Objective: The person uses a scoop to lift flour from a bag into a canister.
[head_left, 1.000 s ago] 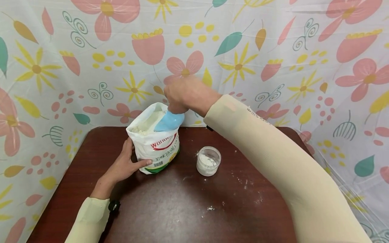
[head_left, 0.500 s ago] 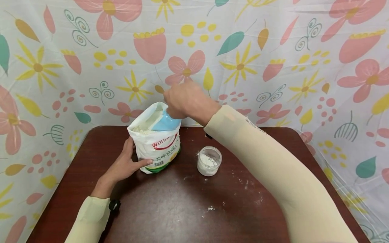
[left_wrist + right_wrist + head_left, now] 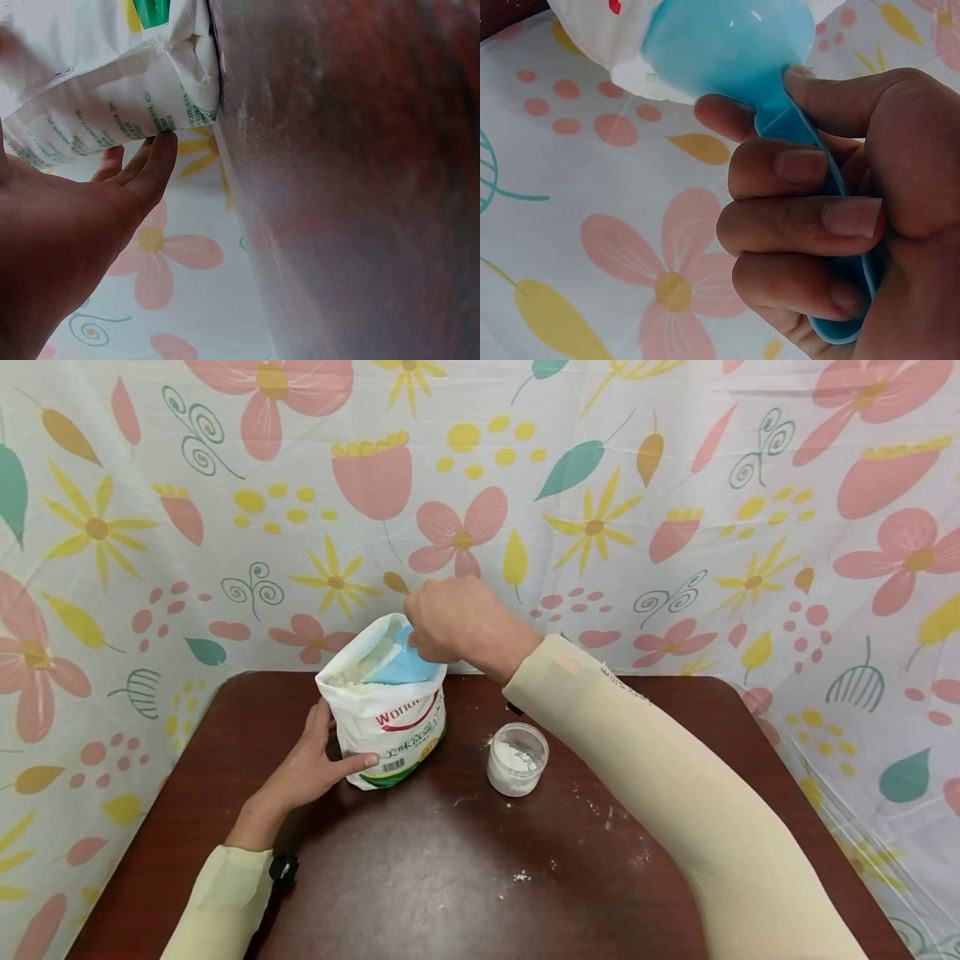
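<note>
A white bag of flour (image 3: 386, 718) with red and green print stands upright, its top open, white powder inside. My left hand (image 3: 300, 768) holds its lower left side, thumb across the front and fingers round the side; in the left wrist view those fingertips touch the printed side. My right hand (image 3: 461, 622) grips the handle of a light-blue scoop (image 3: 405, 666) above the bag's right rim. The scoop's bowl tilts down into the flour, its front edge hidden there. Right of the bag sits a clear round jar (image 3: 517, 760), lidless, partly filled with white powder.
The dark red-brown table (image 3: 420, 877) carries scattered white powder specks (image 3: 521, 877) in front of the jar and to its right. A floral curtain (image 3: 675, 460) hangs close behind the table and along both sides.
My right hand has lowered with the scoop, whose bowl now sits deeper inside the bag's mouth. My left hand, the bag and the jar have stayed put.
</note>
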Demonstrator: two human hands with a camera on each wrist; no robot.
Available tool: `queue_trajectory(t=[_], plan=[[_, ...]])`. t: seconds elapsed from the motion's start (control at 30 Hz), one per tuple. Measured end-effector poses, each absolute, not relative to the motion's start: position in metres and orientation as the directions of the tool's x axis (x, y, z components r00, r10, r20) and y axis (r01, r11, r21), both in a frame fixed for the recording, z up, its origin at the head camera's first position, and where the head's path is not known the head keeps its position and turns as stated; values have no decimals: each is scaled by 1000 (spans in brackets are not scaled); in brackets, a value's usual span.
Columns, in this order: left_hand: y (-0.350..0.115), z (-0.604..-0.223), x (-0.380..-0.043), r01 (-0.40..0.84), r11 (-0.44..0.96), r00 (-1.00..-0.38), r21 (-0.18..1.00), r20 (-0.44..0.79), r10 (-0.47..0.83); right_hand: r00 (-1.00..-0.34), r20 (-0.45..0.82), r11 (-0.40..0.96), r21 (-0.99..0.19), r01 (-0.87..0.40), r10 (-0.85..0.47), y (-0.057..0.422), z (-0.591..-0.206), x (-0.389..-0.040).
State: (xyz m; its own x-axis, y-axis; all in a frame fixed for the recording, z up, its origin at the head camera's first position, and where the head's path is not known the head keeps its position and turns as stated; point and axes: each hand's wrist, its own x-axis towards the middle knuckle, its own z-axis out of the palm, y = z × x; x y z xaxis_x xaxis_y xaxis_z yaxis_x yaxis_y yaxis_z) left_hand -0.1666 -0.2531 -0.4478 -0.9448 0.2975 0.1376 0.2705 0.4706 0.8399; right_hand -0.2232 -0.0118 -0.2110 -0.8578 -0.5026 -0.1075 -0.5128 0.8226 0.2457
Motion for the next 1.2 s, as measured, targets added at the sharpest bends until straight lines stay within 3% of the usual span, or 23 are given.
queue_trajectory(t=[0.7, 1.2], plan=[[-253, -447, -166, 280, 459, -942, 843, 148, 301, -862, -69, 854, 120, -506, -502, -9, -222, -225], [-252, -449, -167, 287, 455, -940, 843, 157, 303, -845, -61, 833, 139, -535, -532, -7, -228, -223]])
